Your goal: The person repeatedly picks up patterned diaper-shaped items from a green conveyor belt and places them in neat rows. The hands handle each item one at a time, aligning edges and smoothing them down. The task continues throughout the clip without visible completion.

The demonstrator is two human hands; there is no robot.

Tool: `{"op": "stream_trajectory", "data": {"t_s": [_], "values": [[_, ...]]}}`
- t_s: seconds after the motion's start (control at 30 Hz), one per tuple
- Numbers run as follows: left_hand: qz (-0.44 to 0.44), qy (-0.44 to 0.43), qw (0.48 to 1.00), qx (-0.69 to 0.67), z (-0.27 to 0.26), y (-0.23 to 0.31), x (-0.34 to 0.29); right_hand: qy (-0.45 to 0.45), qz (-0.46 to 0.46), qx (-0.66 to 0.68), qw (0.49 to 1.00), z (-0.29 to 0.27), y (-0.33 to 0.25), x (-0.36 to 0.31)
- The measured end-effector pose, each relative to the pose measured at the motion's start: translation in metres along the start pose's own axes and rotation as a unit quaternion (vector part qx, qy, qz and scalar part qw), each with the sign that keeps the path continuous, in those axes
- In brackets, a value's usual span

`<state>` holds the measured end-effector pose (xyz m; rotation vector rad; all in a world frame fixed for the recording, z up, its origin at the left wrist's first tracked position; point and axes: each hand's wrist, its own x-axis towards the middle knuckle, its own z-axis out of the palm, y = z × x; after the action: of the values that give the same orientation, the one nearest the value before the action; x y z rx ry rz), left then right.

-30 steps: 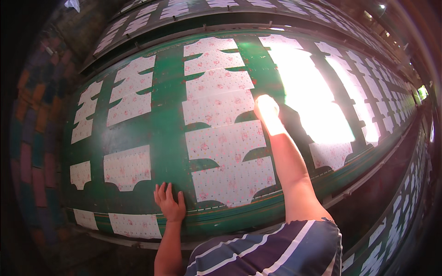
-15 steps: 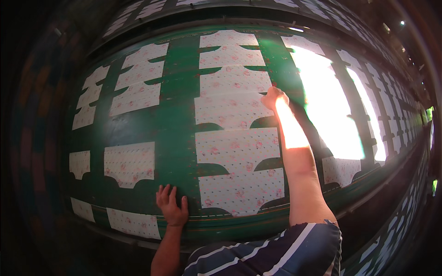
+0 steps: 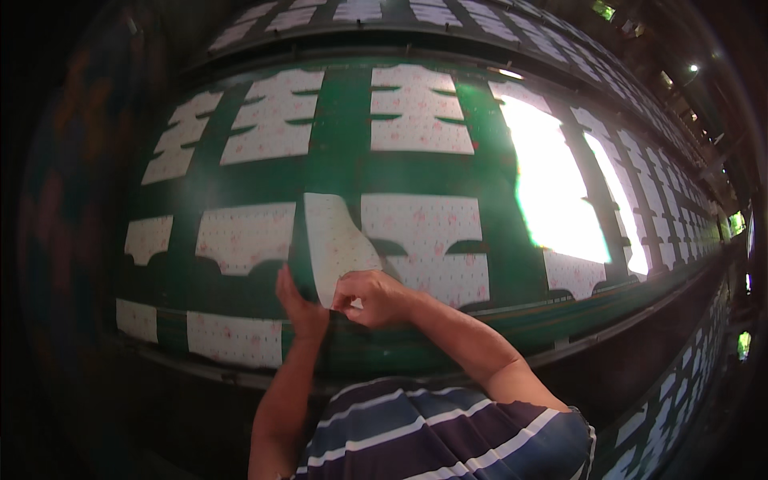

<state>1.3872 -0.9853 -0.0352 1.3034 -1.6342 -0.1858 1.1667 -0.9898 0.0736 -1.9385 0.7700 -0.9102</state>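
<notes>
My right hand (image 3: 366, 299) is closed in a pinch on the lower edge of a white printed fabric piece (image 3: 332, 236). The piece is lifted and curled, its pale face turned up, standing clear of the green board (image 3: 336, 172). Close beside its lower corner is my left hand (image 3: 302, 308), fingers stretched out; whether it touches the fabric I cannot tell. Right of the lifted piece, a floral fabric panel (image 3: 420, 220) with curved cutouts lies flat on the board.
More floral panels (image 3: 244, 232) lie in columns to the left, and a stack of them (image 3: 420, 120) sits farther back. Strong sunlight (image 3: 552, 176) washes out panels on the right. Another panel-covered board (image 3: 360, 12) stands beyond, and a further one (image 3: 680, 400) at lower right.
My right hand has come back toward me and to the left, peeling a fabric piece off the board. Green board now shows where it lay. My left hand has stayed near the front edge.
</notes>
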Motion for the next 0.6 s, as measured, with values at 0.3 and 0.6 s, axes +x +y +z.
{"op": "stream_trajectory", "data": {"t_s": [0.3,0.6], "values": [[0.150,-0.329,0.932,-0.019,-0.103,-0.003,-0.023,0.039,0.151,0.137,0.978,0.028,-0.095,-0.180],[-0.159,-0.403,0.847,-0.308,-0.124,0.028,-0.098,0.366,0.220,0.146,0.892,0.011,-0.131,-0.299]]}}
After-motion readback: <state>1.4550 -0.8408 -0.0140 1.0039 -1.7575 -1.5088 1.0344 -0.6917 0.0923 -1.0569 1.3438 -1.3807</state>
